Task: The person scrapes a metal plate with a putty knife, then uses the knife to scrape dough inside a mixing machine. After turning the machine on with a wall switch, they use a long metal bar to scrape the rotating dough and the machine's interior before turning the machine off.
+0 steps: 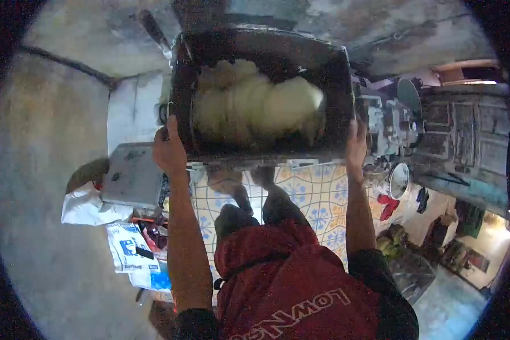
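Note:
A dark rectangular container (260, 150) with a metal rim is held level in front of me, above the tiled floor. Inside it lies a pale, rounded mass (260, 107), blurred, with a pointed lump at its right end. My left hand (170, 148) grips the near left corner of the container, fingers wrapped at its side. On the opposite side, my right hand (356, 148) closes round the near right corner. Both forearms reach forward on either side of my red shirt.
Left of me are a grey box-like surface (131, 175), a white bag (90, 207) and a printed sack (131, 249). A white bucket (399, 180), red cloth (387, 207) and wooden cabinet (464, 133) are on the right. A wall (323, 20) rises ahead.

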{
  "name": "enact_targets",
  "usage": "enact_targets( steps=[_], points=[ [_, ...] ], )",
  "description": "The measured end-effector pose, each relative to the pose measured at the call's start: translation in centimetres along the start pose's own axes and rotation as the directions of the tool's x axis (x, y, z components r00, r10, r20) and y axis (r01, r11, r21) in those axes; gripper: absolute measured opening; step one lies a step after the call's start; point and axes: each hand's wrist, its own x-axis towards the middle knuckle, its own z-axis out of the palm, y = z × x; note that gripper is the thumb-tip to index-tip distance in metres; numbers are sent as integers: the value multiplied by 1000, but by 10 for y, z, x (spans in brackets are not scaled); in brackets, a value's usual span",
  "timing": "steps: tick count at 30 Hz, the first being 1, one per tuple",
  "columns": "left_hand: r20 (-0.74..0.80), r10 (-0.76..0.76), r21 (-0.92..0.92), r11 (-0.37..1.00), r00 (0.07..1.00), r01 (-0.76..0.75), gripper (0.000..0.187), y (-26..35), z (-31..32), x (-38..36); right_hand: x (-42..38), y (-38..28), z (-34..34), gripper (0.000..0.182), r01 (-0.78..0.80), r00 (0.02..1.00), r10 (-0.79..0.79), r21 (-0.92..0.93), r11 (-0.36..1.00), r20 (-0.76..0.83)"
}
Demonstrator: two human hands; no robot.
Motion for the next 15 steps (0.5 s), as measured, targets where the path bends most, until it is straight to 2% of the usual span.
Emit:
enact_targets(
  steps=[1,3,5,8,9,10,11,12,15],
  points=[
    [-32,61,15,998,998,-60,68,-8,5,1,0,-2,0,67,-4,1000,3,26,1000,23],
    [-6,-35,-21,999,999,35,66,4,0,-4,-2,-2,-2,66,160,985,-172,-288,944,-15],
    [29,-130,-39,991,991,131,64,15,-6,-3,-1,-2,-4,63,297,938,-345,-578,760,28],
    [73,-264,-16,964,962,265,64,18,-5,0,17,-60,-11,59,540,824,-550,-475,694,134],
    [67,-301,-2,953,951,301,64,15,-3,1,33,-79,-6,51,632,775,-614,-202,748,150],
    [59,-338,10,941,939,338,64,13,-1,0,43,-90,0,45,551,828,-523,-128,824,201],
    [49,-306,-69,949,951,309,63,11,0,-3,52,-100,7,39,457,866,-428,-60,887,260],
    [51,-307,-72,948,950,310,62,23,-4,-5,59,-109,17,33,353,885,-334,2,936,325],
    [59,-313,-94,944,948,317,59,40,-10,-4,76,-137,62,28,515,754,-439,-24,857,489]
  ],
)
